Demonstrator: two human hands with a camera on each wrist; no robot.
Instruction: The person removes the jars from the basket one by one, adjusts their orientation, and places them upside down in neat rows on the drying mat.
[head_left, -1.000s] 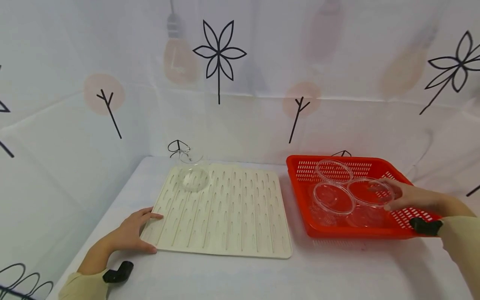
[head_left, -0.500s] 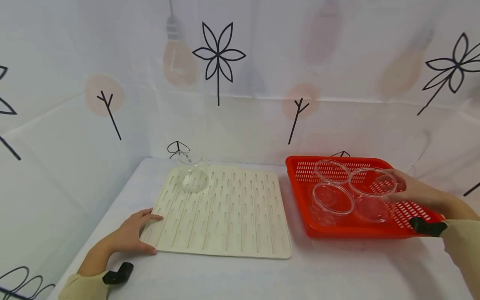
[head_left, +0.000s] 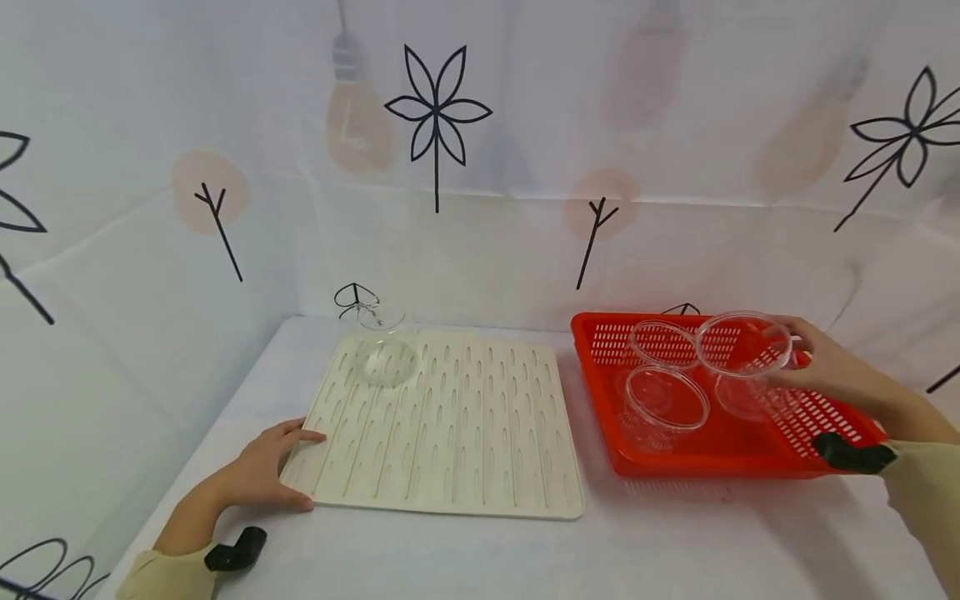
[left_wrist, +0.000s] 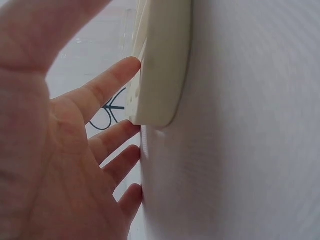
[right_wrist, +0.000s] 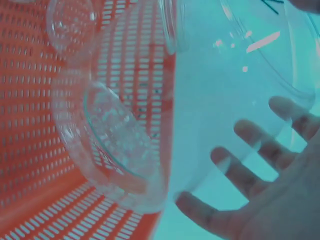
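My right hand (head_left: 821, 362) grips a clear bowl (head_left: 742, 346) by its right side, raised over the right part of a red plastic basket (head_left: 712, 467). In the right wrist view, fingertips (right_wrist: 222, 156) press along the bowl's clear wall. Two more clear bowls stand in the basket, the front bowl (head_left: 667, 398) and the back bowl (head_left: 663, 343). My left hand (head_left: 258, 467) rests at the left edge of a cream ridged mat (head_left: 450, 433), fingers spread. The left wrist view shows its index fingertip touching the mat's edge. Another clear container (head_left: 386, 360) stands on the mat's far left corner.
A white cloth covers the table (head_left: 480, 558). A patterned white curtain (head_left: 487, 250) hangs close behind the mat and basket, and another side of it runs along the left. Black straps with small devices (head_left: 238, 550) sit on both wrists.
My right hand has lifted the clear bowl up and slightly away from me, out from beside the others in the basket. The left hand has stayed on the mat's edge.
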